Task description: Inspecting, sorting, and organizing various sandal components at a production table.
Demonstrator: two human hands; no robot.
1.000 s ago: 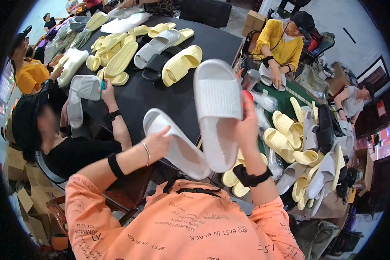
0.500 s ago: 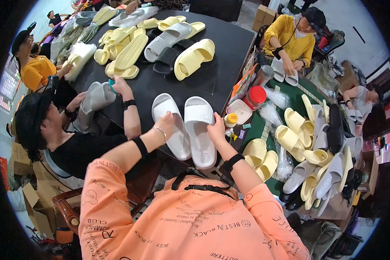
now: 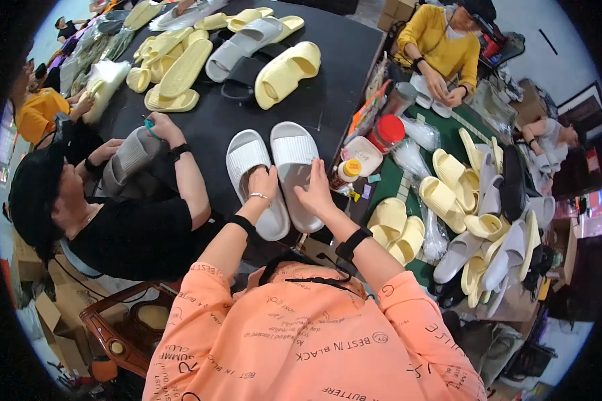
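Two pale grey rubber slides [image 3: 274, 175] lie side by side on the black desk [image 3: 328, 93]; the left hand [image 3: 263, 184] and right hand [image 3: 314, 190] rest open on them. At one o'clock stand a red-lidded jar [image 3: 385, 132] and a yellow-capped bottle [image 3: 347, 171]; at twelve, yellow foam slides [image 3: 286, 65].

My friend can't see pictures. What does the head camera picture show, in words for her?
A person in an orange shirt rests the left hand and right hand on two white slide sandals lying side by side on a black table. Yellow sandals lie farther back, and other people work nearby.
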